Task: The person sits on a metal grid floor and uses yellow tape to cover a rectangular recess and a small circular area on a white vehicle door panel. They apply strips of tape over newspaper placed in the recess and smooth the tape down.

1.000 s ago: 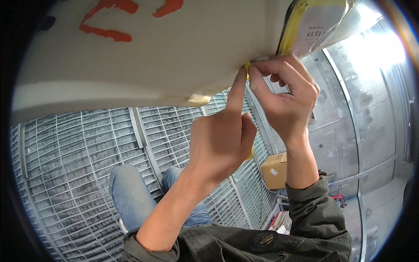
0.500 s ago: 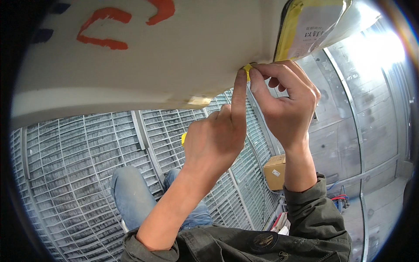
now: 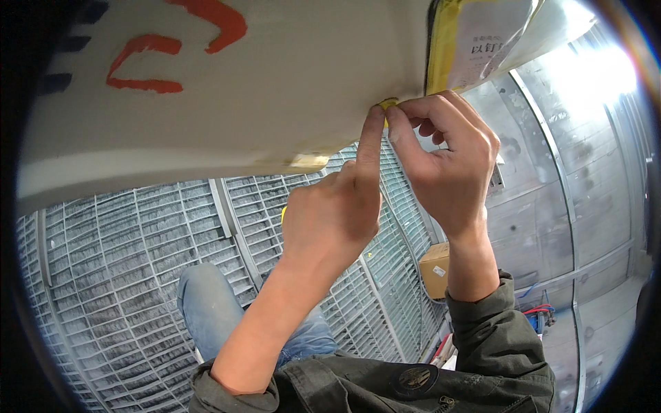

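Note:
Overhead is a large pale, curved panel with red and dark painted marks. A small piece of yellow tape lies at its lower edge. My right hand pinches this piece between thumb and index finger. Against the tape's left end presses the stretched index finger of my left hand, its other fingers curled. A rounded yellow edge, likely a tape roll, peeks out behind that hand; most of it is hidden. Right above my right hand, a printed sheet with a yellow tape border covers part of the panel.
Below lies a metal grating floor, with my jean-clad knee over it. A cardboard box stands to the right, near red and blue hoses. Metal wall panels rise at the right under a bright lamp.
Both hands have shifted slightly left in view, as has the panel. The tape piece now lies flatter against the panel edge; fingers keep the same hold.

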Motion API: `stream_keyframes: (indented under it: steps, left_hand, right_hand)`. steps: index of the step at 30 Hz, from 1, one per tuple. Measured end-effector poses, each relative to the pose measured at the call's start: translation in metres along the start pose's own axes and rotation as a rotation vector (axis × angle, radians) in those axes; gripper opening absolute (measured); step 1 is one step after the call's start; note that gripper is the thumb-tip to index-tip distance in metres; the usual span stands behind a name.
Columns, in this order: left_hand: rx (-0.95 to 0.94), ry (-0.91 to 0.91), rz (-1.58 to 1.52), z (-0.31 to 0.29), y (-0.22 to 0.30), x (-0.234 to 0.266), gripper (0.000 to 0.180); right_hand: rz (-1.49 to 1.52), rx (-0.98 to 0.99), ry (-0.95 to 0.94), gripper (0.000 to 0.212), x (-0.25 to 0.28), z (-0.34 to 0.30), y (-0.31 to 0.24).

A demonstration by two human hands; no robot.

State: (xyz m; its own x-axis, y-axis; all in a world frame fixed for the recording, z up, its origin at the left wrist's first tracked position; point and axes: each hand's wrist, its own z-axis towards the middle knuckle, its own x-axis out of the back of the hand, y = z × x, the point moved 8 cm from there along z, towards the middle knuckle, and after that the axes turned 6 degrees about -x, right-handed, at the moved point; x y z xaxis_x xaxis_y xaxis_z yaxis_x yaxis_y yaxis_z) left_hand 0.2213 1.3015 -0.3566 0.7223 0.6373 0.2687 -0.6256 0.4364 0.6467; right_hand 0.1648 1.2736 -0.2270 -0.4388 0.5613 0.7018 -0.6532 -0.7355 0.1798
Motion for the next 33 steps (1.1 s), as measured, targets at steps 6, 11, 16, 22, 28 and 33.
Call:
stream_keyframes:
  steps: [6,11,16,22,28,33]
  left_hand:
    - [-0.040,0.019,0.071,0.001,-0.002,0.003,0.082]
    - [-0.043,-0.034,0.146,0.003,0.001,0.005,0.081]
    - [-0.102,0.023,0.181,0.003,0.001,0.010,0.080]
    - [-0.196,0.070,0.181,0.006,0.003,0.013,0.077]
    - [-0.249,0.101,0.176,0.010,0.006,0.017,0.076]
    - [-0.248,0.107,0.091,0.020,0.008,0.021,0.072]
  right_hand:
    - [0.231,-0.308,-0.090,0.013,-0.011,-0.003,0.017]
    - [0.405,-0.482,-0.065,0.019,-0.019,-0.011,0.030]
    - [0.438,-0.575,-0.120,0.022,-0.026,-0.012,0.034]
    - [0.428,-0.667,-0.171,0.024,-0.029,-0.029,0.052]
    - [0.577,-0.768,-0.146,0.024,-0.020,-0.058,0.062]
    - [0.728,-0.768,-0.101,0.020,-0.022,-0.080,0.068]
